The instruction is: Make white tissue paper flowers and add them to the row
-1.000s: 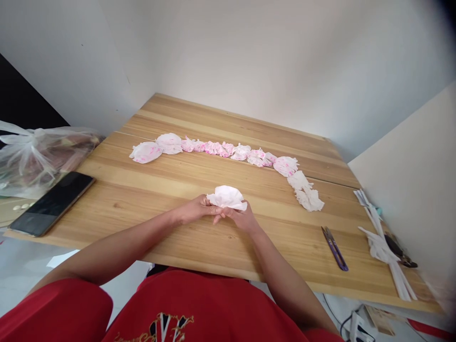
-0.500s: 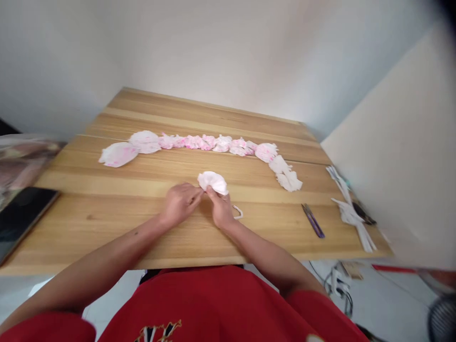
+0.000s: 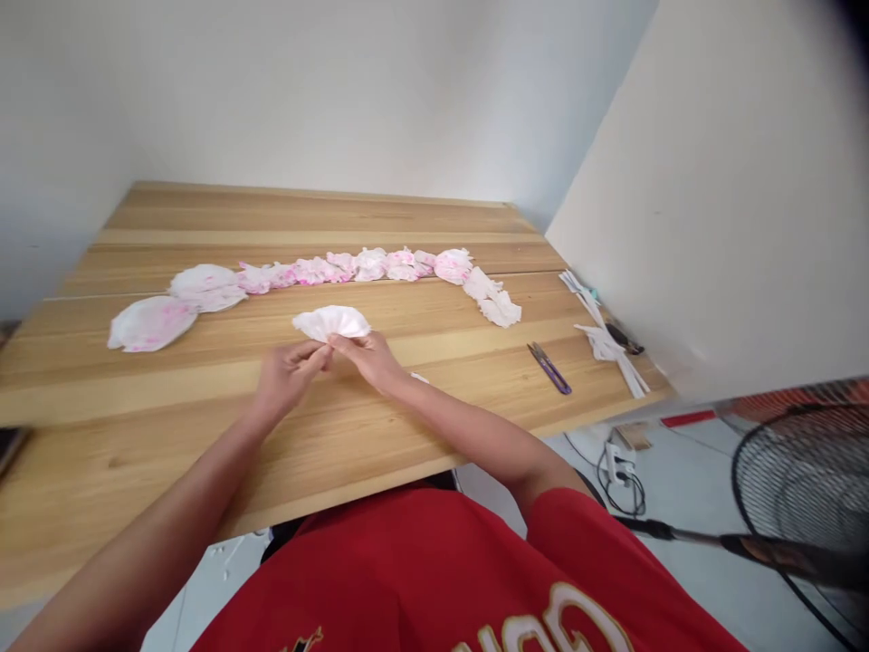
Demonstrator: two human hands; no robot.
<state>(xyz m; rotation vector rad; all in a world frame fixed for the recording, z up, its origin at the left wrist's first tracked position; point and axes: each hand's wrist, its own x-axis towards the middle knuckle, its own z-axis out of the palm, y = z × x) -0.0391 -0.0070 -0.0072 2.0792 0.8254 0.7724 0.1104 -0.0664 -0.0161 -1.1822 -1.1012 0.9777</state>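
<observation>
Head view: the white paper [image 3: 331,321] spreads wider, fan-like, than half a second ago, held over the table [image 3: 204,426]. The right hand [image 3: 370,358] pinches its gathered base; the left hand [image 3: 289,373] has its fingertips together just beneath, though what they grip is hidden. That suggests work on the base, not the edge. Beyond lies the unchanged row of pink-and-white paper pieces [image 3: 313,271]; scissors [image 3: 551,369] rest rightward.
</observation>
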